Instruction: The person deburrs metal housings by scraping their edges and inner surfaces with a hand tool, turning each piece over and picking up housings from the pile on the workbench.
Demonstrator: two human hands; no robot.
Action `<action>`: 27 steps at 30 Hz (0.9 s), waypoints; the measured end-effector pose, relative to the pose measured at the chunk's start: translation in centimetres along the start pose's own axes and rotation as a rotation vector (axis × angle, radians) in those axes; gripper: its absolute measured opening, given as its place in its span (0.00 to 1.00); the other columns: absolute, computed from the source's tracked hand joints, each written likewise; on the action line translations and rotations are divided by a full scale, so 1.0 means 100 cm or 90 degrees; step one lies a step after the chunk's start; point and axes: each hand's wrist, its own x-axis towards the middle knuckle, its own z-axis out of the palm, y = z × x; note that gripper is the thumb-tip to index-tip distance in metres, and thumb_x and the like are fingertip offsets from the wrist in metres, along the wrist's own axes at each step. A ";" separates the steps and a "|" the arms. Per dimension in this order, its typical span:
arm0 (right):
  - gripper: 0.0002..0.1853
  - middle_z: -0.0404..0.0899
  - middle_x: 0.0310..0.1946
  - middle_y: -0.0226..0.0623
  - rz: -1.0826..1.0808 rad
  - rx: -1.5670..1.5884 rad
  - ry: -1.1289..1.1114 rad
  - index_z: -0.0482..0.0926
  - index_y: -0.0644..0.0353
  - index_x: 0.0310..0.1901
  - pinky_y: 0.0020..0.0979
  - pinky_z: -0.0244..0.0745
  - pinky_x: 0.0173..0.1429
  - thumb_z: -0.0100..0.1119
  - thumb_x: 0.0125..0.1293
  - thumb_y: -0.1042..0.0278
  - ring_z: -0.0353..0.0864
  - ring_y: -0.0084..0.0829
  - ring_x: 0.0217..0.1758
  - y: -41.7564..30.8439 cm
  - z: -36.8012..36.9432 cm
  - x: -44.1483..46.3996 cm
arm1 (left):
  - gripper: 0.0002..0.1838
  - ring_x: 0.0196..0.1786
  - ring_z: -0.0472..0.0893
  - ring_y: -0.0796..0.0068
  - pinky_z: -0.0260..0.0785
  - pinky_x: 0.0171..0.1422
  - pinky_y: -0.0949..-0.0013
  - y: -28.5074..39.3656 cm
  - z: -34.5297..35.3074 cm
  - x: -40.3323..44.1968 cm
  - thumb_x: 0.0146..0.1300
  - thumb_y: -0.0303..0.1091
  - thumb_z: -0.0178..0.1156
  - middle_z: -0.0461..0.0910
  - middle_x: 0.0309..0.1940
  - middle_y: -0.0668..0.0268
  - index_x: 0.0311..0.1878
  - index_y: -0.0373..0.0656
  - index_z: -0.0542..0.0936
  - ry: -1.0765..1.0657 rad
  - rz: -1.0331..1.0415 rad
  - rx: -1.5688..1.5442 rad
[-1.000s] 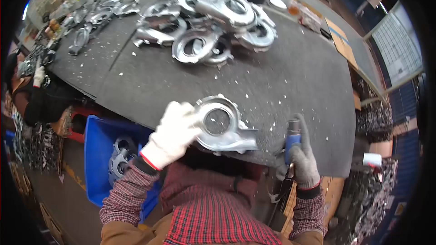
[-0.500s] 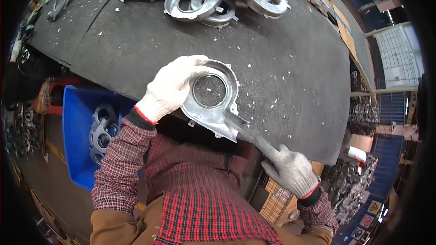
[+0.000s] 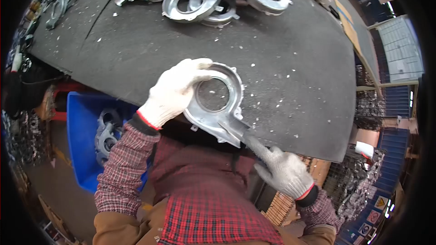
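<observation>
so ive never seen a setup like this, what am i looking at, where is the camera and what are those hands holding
There's no robot here: a person works with two gloved hands, seen by a head-worn camera looking forward and down. The left hand grips a ring-shaped metal part by its rim; the right hand points a finger at its spout end. On the dark table lie pale bits and a pile of similar parts. A blue bin stands below, with more metal pieces inside.

Yellow warning triangle sign (image 3: 381, 202), red-ringed round prohibition sign (image 3: 373, 217), dark round emblem sign (image 3: 364, 229), all on blue panelling (image 3: 391, 159) beyond the bench's (image 3: 313, 109) near right corner, their wording too small to read
</observation>
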 end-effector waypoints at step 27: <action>0.37 0.91 0.35 0.52 -0.022 -0.048 0.040 0.64 0.43 0.85 0.52 0.90 0.40 0.64 0.76 0.62 0.94 0.52 0.37 -0.038 -0.048 0.075 | 0.15 0.43 0.90 0.50 0.82 0.52 0.53 0.014 -0.010 -0.023 0.60 0.19 0.62 0.89 0.37 0.57 0.47 0.42 0.90 0.162 -0.042 0.117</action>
